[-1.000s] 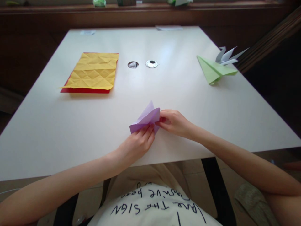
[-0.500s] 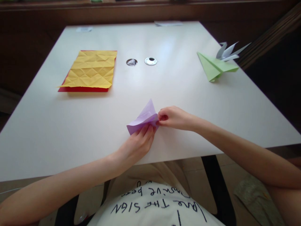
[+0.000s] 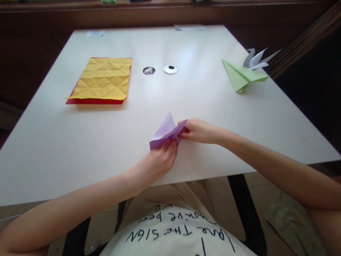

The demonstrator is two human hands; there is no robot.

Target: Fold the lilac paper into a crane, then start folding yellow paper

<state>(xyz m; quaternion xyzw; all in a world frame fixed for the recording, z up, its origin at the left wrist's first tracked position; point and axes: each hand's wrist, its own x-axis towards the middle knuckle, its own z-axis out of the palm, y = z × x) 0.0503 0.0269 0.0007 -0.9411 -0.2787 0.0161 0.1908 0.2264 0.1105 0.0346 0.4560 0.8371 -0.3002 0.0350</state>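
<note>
Creased yellow sheet (image 3: pixel 102 79) atop red sheet (image 3: pixel 92 101); green paper plane (image 3: pixel 241 75)

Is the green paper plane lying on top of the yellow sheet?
No, the green paper plane sits at the table's far right, apart from the yellow sheet at left.

Soft daylight, tabletop glare, dark edges

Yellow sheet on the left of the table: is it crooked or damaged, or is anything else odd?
The yellow sheet is heavily creased and sits slightly askew on a red sheet, whose edge shows below and at the left. It does not look torn. Nothing is spilled on the table.
</note>
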